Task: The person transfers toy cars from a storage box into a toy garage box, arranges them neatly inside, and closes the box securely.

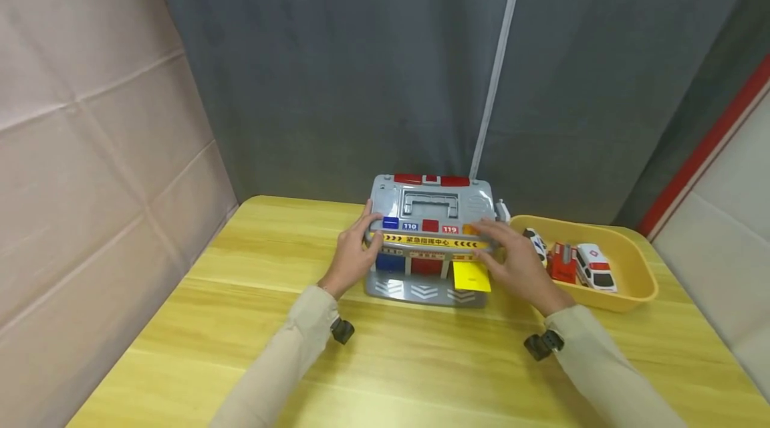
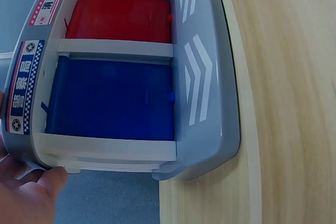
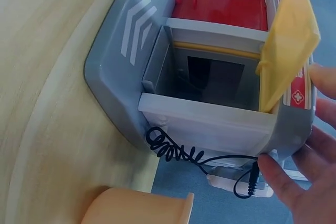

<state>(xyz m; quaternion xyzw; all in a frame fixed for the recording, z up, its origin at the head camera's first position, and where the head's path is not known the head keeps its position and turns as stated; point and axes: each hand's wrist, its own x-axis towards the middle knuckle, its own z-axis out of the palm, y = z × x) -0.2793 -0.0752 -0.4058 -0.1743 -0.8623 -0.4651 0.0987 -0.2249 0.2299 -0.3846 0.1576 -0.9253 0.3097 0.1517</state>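
A grey toy emergency station (image 1: 430, 293) stands on the table, with blue, red and yellow garage doors along its front. The left hand (image 1: 353, 255) grips the left end of its upper front edge, fingers on top and thumb at the side. At the right end, the right hand (image 1: 519, 264) holds the same edge, its fingertips by the orange button (image 1: 470, 229). The yellow door (image 3: 292, 43) is swung up, showing the bay behind it, while the red door (image 2: 122, 19) and blue door (image 2: 110, 98) are down. A coiled black cord (image 3: 176, 150) hangs at the station's right side.
Just right of the station sits a yellow bin (image 1: 631, 274) holding toy vehicles, among them a white ambulance (image 1: 594, 266), a red toy (image 1: 563, 266) and a black-and-white car (image 1: 535, 245). A dark grey curtain (image 1: 349, 80) hangs behind the wooden table (image 1: 240, 307).
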